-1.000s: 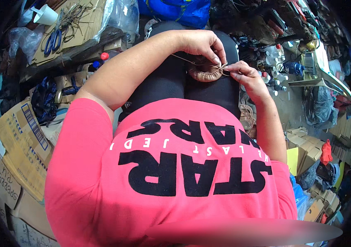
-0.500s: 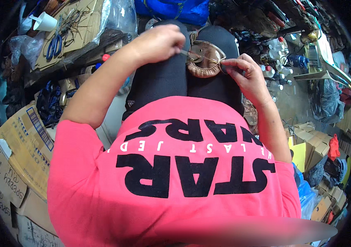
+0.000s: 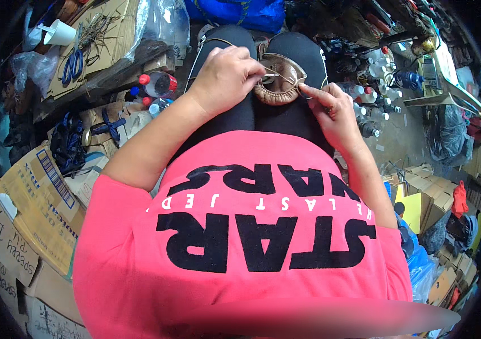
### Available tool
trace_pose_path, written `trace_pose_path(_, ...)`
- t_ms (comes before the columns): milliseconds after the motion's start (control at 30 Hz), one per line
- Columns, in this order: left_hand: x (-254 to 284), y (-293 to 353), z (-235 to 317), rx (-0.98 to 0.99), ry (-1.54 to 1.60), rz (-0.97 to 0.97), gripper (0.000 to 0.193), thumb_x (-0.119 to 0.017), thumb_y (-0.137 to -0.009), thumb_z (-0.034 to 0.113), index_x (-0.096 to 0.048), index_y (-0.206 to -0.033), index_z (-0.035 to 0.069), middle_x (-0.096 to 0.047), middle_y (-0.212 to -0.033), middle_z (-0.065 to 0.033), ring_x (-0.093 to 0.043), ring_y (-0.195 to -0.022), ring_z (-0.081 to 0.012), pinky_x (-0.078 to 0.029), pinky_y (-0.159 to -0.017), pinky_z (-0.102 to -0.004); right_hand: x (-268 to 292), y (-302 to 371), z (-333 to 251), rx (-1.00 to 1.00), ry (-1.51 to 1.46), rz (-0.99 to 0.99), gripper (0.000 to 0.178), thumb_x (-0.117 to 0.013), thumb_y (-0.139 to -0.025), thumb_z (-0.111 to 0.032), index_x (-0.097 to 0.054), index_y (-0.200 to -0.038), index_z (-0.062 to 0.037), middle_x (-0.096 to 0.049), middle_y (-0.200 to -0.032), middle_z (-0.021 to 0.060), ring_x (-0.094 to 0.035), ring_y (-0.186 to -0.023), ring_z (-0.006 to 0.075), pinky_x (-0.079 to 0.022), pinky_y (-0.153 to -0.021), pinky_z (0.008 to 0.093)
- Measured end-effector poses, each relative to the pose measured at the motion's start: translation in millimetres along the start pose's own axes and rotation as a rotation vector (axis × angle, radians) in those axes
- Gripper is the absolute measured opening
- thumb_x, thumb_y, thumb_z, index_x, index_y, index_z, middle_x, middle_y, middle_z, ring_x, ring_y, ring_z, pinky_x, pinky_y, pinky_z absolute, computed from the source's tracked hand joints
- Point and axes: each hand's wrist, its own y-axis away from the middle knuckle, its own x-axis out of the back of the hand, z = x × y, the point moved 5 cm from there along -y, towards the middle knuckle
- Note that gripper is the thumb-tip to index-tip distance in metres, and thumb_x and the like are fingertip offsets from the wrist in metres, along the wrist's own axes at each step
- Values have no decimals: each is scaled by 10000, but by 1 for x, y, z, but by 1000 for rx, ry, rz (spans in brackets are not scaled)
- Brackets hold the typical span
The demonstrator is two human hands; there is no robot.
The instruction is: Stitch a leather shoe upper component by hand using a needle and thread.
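Across the black-trousered thighs (image 3: 294, 48) lies a leather shoe piece (image 3: 277, 97), whose thread (image 3: 288, 78) could tangle or drag a pleat askew if pulled unevenly. It looks glossy brown, puckered along its near rim; the left hand (image 3: 230, 72) has fingers pinched together on a slim pale item (image 3: 272, 75) (too small to identify), while the right hand (image 3: 333, 110) touches its right edge, how closed I cannot tell.

- blue bag (image 3: 237, 14), 12 o'clock: chopped by the top edge
- pale sliver (image 3: 272, 75) at 3 o'clock off the left hand (image 3: 226, 73): too tiny to ID
- pink shirt (image 3: 251, 285), 6 o'clock end: just blur
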Motion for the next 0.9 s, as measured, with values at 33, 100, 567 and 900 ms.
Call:
trace_pose_path(33, -1, -3, -3, 29, 67, 26, 163, -690, -746, 42, -706, -884, 126, -550, -735, -73, -565, -725, -205, -449, -639, -312, -1, -3, 7, -54, -216, -27, 370, -565, -783, 17, -678, -1078, -176, -503, -800, 44, -518, -792, 184, -391, -801, 318)
trace_pose_path(100, -4, -11, -8, 58, 134, 50, 151, -695, -750, 58, -714, -878, 137, -534, -731, -67, -549, -728, -197, -434, -635, -307, -2, -9, 17, -109, -434, -54, 403, -536, -773, 68, -689, -1063, -166, -498, -796, 39, -510, -782, 166, -411, -778, 280)
trace_pose_path(567, -23, -24, -14, 41, 380, -113, 194, -687, -756, 42, -729, -893, 172, -461, -745, -37, -483, -718, -190, -417, -649, -297, 0, -27, 29, -39, -500, -168, 460, -488, -716, 149, -706, -1012, -127, -473, -789, 13, -480, -780, 128, -411, -753, 218)
trace_pose_path(900, -30, -25, -13, 28, 418, -146, 192, -695, -752, 46, -729, -903, 159, -481, -728, -39, -485, -716, -176, -410, -640, -293, -4, -26, 36, -76, -620, -204, 450, -515, -714, 138, -705, -1034, -115, -479, -756, -2, -474, -781, 112, -403, -761, 205)
